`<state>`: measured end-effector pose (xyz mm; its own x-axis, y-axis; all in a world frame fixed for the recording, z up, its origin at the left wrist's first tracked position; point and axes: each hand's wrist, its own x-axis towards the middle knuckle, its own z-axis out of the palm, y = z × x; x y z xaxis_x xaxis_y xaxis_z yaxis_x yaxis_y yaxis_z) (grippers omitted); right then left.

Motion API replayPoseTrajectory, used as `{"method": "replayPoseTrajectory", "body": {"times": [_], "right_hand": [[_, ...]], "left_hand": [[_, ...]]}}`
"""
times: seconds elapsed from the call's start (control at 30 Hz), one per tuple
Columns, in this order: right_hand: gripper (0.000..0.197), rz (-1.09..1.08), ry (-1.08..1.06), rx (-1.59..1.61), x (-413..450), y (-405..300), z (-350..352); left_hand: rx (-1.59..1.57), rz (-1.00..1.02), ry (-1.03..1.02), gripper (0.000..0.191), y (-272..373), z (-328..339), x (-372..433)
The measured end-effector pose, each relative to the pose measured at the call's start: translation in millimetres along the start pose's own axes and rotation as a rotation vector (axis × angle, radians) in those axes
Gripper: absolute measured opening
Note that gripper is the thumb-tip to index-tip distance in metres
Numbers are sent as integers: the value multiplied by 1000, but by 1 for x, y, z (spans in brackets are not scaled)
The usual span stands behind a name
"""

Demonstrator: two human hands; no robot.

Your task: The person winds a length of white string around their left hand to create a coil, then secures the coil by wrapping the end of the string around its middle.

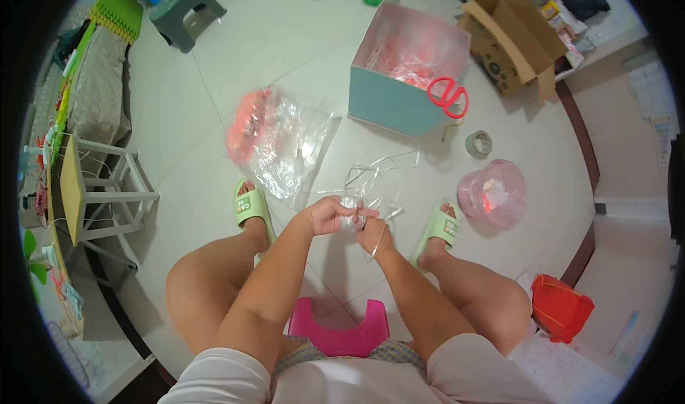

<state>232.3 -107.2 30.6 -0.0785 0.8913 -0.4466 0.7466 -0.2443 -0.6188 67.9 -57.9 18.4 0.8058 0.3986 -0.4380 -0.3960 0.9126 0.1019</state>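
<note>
My left hand [324,217] grips a small wound bundle of clear plastic strip [350,214], held above the floor between my feet. Right against it is my right hand [375,237], its fingers curled at the bundle with a strand pinched in them; part of that strand hangs across the wrist. Loose loops of the strip [369,175] trail just beyond both hands. Fingers partly hide the bundle. Farther off to the left lies a clear plastic bag [283,147] with pink shredded filler [245,128] in it.
An open blue-green box [382,102] holds pink and clear shreds; red-handled scissors [447,98] hang at its rim. Nearby are a tape roll [478,144], a pink bin [468,190] and a cardboard box [492,56]. Stools [118,196] stand left; I sit over a pink one [340,340].
</note>
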Motion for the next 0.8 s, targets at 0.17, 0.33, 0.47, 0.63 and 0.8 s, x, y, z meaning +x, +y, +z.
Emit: {"method": "replayPoseTrajectory", "body": {"times": [0.17,0.33,0.47,0.63,0.8], "right_hand": [[23,-250,-33,-68,-16,29,-11],[26,-269,-19,-45,-41,-7,-94],[24,-238,181,-254,-40,-43,-143],[18,-25,138,487,-47,-78,-186],[14,201,119,867,-55,-86,-187]], "left_hand": [[563,-177,63,17,-21,98,-29],[736,64,-150,21,-56,196,-64],[1094,174,-114,20,-55,248,-80],[1189,469,284,17,-43,245,-97],[1083,159,-145,19,-63,264,-111]]}}
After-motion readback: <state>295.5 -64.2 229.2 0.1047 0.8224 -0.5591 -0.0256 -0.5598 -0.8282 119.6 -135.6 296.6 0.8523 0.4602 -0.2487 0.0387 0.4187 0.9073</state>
